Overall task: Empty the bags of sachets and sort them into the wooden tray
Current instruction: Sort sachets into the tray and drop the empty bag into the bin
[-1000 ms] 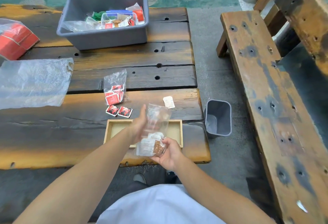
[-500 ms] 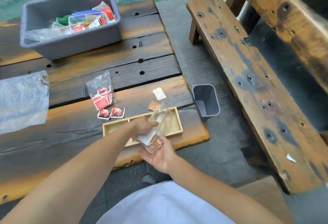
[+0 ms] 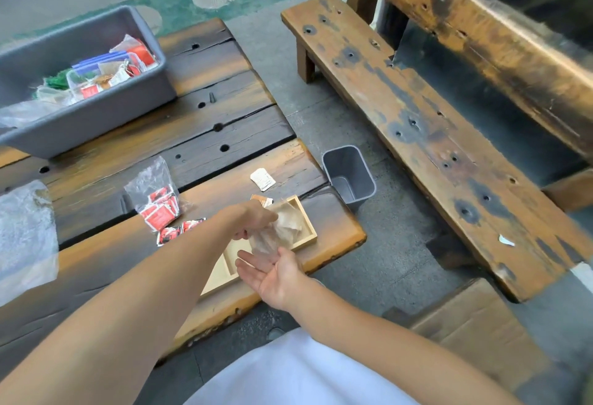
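Your left hand (image 3: pixel 253 217) pinches a clear bag (image 3: pixel 278 230) above the wooden tray (image 3: pixel 308 224); right hand (image 3: pixel 275 271) lies flat and spread beneath, palm up, gripping nothing. Whether sachets remain inside is hard to tell through the blur. Tip the mouth down over one compartment, shake lightly, catch strays in the palm. A brown sachet (image 3: pixel 262 201) and white sachet (image 3: pixel 262 179) sit just beyond the tray; the red-sachet bag (image 3: pixel 154 194) waits to the left. Empty bag likely goes to the small bin (image 3: pixel 349 177).
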